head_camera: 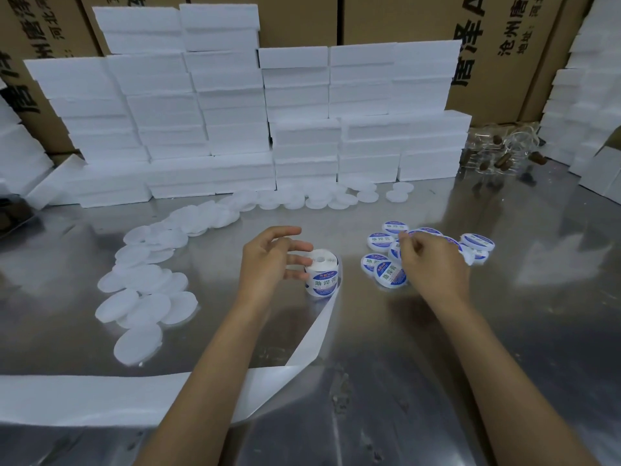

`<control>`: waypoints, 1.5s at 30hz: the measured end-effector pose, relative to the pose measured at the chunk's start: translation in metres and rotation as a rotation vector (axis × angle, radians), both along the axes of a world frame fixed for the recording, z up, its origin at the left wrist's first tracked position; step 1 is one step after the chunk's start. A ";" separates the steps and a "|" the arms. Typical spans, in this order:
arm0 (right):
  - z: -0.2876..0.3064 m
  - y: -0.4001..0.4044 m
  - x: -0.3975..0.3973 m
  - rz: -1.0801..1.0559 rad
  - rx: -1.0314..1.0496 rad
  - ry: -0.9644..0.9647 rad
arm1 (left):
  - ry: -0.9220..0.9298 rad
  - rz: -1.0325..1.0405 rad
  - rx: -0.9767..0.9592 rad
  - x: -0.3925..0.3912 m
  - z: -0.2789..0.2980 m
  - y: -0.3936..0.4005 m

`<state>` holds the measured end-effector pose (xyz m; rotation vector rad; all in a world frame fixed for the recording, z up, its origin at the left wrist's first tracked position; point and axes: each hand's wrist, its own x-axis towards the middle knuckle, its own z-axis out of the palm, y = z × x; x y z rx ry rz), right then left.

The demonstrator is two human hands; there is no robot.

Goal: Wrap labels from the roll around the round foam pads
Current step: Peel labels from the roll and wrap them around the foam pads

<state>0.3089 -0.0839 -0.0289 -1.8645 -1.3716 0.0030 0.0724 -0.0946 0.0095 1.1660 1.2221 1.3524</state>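
Standing upright at frame centre, label roll [322, 273] just right of spread-fingered, empty left hand [272, 260]; right hand [431, 264] pinched shut over labelled pads [386, 269], contents indiscernible.

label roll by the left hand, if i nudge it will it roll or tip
The label roll stands on its flat end, so it probably slides rather than rolls. Its trailing backing strip looks floppy and may drag. It seems light, so a high push might tip it.
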 end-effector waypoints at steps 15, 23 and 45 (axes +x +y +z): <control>-0.015 -0.005 -0.061 0.508 -0.036 0.345 | 0.754 0.521 -0.105 -0.123 0.005 0.098; -0.013 -0.003 -0.062 0.536 -0.037 0.374 | 1.267 0.494 -0.360 -0.181 -0.024 0.126; 0.000 -0.010 -0.054 0.733 -0.305 0.595 | 0.483 -0.242 -0.032 -0.018 0.019 0.002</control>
